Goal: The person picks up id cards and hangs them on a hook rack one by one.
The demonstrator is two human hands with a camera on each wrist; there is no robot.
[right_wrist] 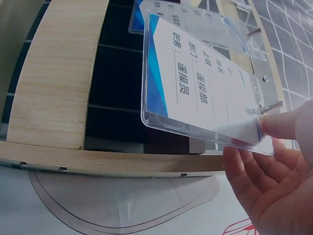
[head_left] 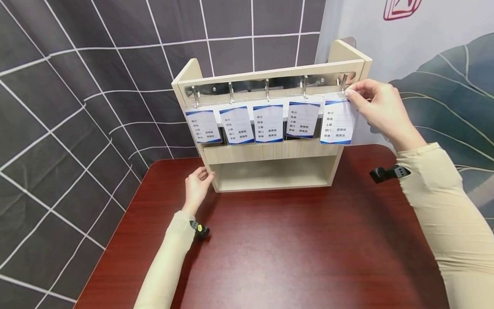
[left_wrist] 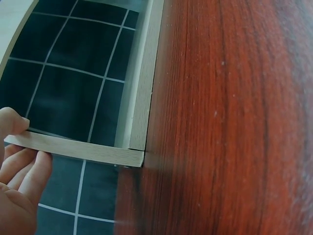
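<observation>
My right hand (head_left: 382,105) pinches the top right corner of a plastic-sleeved name badge (head_left: 336,124) at the rightmost hook (head_left: 344,82) of a pale wooden rack (head_left: 272,153). In the right wrist view, the hook's tip pokes out by the upper edge of this badge (right_wrist: 195,81), beside the thumb. Low on the rack's left side, my left hand (head_left: 197,186) grips the side panel (left_wrist: 73,147), thumb on one face and fingers on the other. Several more blue-and-white badges (head_left: 268,123) hang in a row from the other hooks.
The rack stands on a dark red wooden table (head_left: 270,249), with an open lower compartment (head_left: 274,174) facing me. A dark curtain with a white grid (head_left: 127,64) hangs behind and to the left. On the right is a pale wall (head_left: 455,30) with leaf patterns.
</observation>
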